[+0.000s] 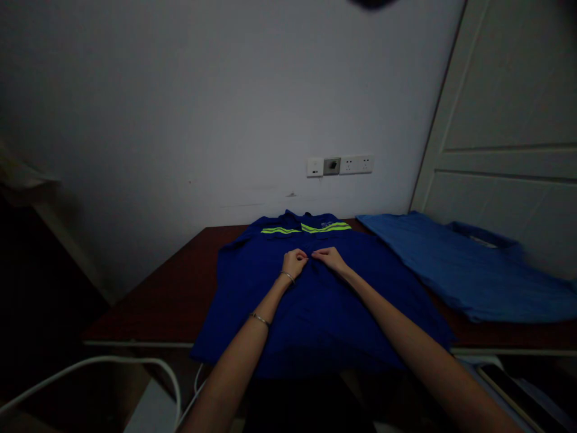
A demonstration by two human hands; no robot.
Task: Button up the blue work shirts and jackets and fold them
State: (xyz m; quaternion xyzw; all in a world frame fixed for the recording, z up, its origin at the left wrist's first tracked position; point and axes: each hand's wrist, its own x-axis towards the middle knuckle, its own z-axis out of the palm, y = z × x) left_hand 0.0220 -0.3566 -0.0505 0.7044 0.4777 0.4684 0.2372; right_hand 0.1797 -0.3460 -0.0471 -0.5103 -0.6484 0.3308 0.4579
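Note:
A dark blue work shirt (360,307) with yellow-green reflective strips across the chest lies spread out, collar toward the wall. Both hands meet at its front opening, a little below the strips. My left hand (295,262) is closed in a pinch on the shirt's front edge. Just to its right, my right hand (330,258) pinches the cloth too, fingertips close to the left ones. Whatever small part of the front sits between the fingertips is too small to make out.
A lighter blue garment (469,270) lies at the right of the dark red table (166,294). Behind are the wall sockets (356,165) and a pale door (505,162). A white cable (112,359) loops past the table's front left edge.

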